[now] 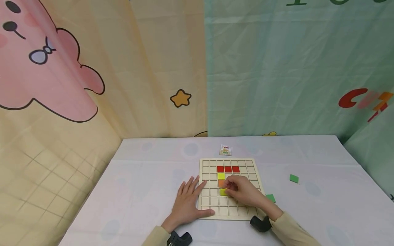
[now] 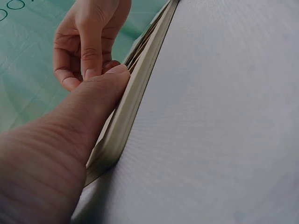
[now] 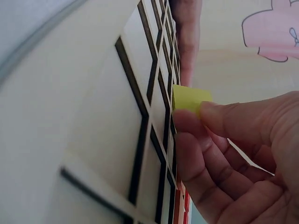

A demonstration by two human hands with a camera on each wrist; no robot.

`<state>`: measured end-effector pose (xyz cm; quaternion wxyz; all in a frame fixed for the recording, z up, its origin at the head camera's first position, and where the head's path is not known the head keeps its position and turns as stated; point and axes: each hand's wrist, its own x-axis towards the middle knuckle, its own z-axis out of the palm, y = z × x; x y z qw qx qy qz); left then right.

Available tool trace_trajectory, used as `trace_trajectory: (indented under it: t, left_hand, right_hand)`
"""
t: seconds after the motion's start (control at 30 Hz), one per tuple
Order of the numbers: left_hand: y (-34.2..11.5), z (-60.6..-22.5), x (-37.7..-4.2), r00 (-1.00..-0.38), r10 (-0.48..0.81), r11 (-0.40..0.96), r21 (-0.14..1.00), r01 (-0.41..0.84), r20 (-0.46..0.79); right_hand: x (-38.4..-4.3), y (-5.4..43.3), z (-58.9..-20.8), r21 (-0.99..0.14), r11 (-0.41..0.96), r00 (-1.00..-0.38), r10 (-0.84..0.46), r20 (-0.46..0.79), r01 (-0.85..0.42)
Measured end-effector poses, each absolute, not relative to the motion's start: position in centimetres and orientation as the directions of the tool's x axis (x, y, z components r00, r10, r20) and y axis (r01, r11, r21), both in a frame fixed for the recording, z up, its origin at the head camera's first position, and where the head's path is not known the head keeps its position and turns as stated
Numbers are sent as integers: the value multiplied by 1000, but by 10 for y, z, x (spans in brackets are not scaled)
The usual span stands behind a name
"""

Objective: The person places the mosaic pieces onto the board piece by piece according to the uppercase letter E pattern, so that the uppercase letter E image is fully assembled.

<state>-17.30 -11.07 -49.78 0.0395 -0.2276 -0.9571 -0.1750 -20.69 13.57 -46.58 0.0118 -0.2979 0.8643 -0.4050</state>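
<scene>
My right hand [image 1: 244, 192] pinches a yellow square tile [image 3: 189, 99] between thumb and fingertips, over the grid of a pale wooden board [image 1: 207, 201]. On that board three red tiles [image 1: 228, 169] form a row, with another yellow tile [image 1: 221, 176] below the leftmost. An orange tile [image 1: 221, 183] lies under that, partly covered by my right fingers. My left hand [image 1: 186, 201] is spread at the board's left side, fingertips at the edge and thumb on the near left corner. In the left wrist view, the left thumb [image 2: 100, 88] presses against the board's rim.
One green tile [image 1: 293, 178] lies on the white tablecloth [image 1: 129, 191] to the right. Another green tile [image 1: 271, 198] is beside the board, partly behind my right wrist. A small printed pattern card [image 1: 225, 150] lies beyond the board's far edge. Printed curtains [image 1: 264, 68] hang behind the table.
</scene>
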Motion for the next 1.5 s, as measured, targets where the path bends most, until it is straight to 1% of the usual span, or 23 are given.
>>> trace_trajectory:
  t: [0.2, 0.47, 0.7, 0.97, 1.17, 1.33, 1.4, 1.5]
  left_hand:
    - [-111, -497, -173, -896, 419, 840, 311, 445, 150]
    - [-112, -496, -173, -894, 421, 840, 307, 447, 151]
    - [-112, -497, -173, -894, 420, 846, 290, 448, 156]
    - [-112, -498, -173, -894, 418, 841, 304, 447, 159]
    - [-112, -499, -174, -894, 419, 841, 304, 448, 158]
    - [-111, -500, -174, -896, 414, 842, 309, 443, 157]
    - [-111, -500, -174, -897, 413, 841, 313, 442, 157]
    - [-111, -500, -173, -897, 413, 839, 317, 443, 158]
  right_hand:
    - [-209, 132, -466, -688, 514, -825, -517, 228, -512]
    - [-206, 127, -461, -614, 639, -868, -468, 168, -463]
    - [-203, 123, -457, -554, 688, -873, -454, 176, -470]
    - [-204, 123, -459, -554, 675, -862, -473, 182, -487]
    - [-197, 128, -455, -564, 683, -865, -486, 123, -464]
    - [-185, 143, -453, -636, 600, -820, -566, 91, -485]
    - [-181, 150, -454, -666, 553, -798, -592, 109, -501]
    - [-176, 163, -454, -680, 507, -785, -597, 165, -529]
